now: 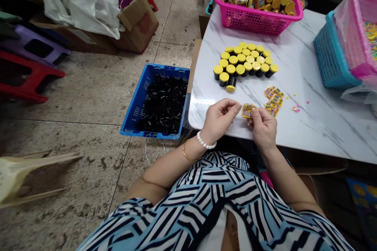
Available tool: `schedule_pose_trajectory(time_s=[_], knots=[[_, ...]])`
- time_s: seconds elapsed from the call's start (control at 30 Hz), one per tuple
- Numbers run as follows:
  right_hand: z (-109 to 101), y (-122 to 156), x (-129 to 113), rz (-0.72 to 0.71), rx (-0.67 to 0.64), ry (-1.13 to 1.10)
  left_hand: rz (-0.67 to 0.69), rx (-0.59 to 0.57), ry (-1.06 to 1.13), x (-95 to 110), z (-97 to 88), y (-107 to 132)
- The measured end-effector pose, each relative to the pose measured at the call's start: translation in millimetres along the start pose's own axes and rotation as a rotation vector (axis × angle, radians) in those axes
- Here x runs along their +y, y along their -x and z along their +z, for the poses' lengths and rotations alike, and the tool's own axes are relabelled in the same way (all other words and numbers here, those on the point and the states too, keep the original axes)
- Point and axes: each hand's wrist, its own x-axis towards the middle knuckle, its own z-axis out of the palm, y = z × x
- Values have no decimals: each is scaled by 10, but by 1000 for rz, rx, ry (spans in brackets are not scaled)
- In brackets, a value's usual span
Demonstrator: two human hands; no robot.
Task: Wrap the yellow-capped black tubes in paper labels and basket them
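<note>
**Both hands pinch a small label at the desk's near edge**

A person seated at a white marbled desk (pixel 309 133) holds a yellow label (pixel 247 110) between both hands, just over the desk's near edge. The fingers of the left hand (pixel 219 119) are narrowed onto the label's left side, and those of the right hand (pixel 263 125) grip its right side. A loose pile of labels (pixel 273 100) lies on the desk just beyond the right hand. Farther in, toward the middle of the desk, stands a cluster of black pots with yellow lids (pixel 244 62), one tipped on its side. A pink basket (pixel 256 19) of finished pieces sits at the far edge. A blue crate (pixel 141 98) of black pots rests on the floor beside the desk's left edge.
</note>
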Motion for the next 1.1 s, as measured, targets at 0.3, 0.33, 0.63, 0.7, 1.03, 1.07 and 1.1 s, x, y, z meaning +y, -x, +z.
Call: schedule_pose_trajectory(time_s=[0.3,0.33,0.63,0.7,1.03,1.07,1.1], knots=[[56,29,100,-47,100,14,70,31,-3,-8,25,210],[52,33,95,-53,92,26,81,36,-4,-16,33,195],[62,77,29,-209,2,189,76,55,-66,-64,-52,59],[68,78,46,-200,38,173,25,102,-4,-50,-98,65],[83,88,81,-215,78,170,71,78,-13,-35,-126,152],[83,92,75,-229,73,180,56,72,-4,-44,-125,148],[84,98,68,-244,64,192,42,67,8,-52,-124,145]])
